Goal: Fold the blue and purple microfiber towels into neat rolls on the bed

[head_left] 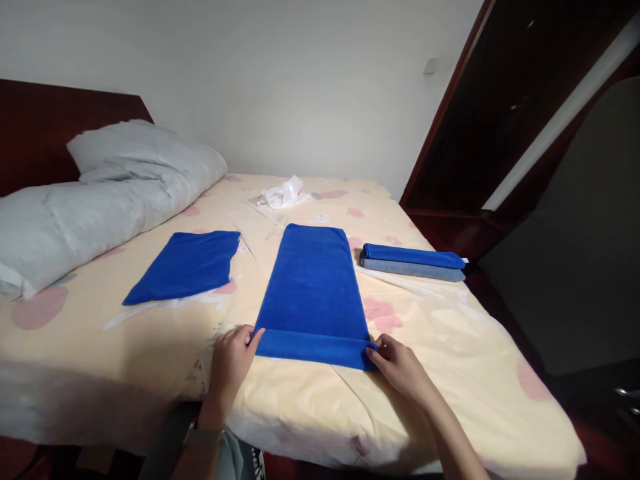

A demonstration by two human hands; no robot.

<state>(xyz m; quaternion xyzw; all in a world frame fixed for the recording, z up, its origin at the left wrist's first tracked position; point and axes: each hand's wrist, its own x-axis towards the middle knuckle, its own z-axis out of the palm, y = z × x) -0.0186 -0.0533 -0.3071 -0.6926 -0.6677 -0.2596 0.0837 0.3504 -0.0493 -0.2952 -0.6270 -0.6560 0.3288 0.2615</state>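
Observation:
A blue towel (317, 280) lies lengthwise on the bed, its near end folded over into a flat band. My left hand (234, 353) pinches the left corner of that band between thumb and fingers. At the right corner, my right hand (397, 360) grips the same fold, thumb on top. To the left lies another blue towel (187, 267), spread flat with a slanted outline. On the right, two rolled or folded towels sit side by side: a blue one (413, 255) and a grey one (413, 270) in front of it.
The bed (310, 400) has a pale yellow sheet with pink patches. A grey quilt (115, 200) is heaped at the left by the dark headboard (65, 120). A crumpled white plastic bag (285, 193) lies near the wall. A dark wooden frame (450, 120) stands at the right.

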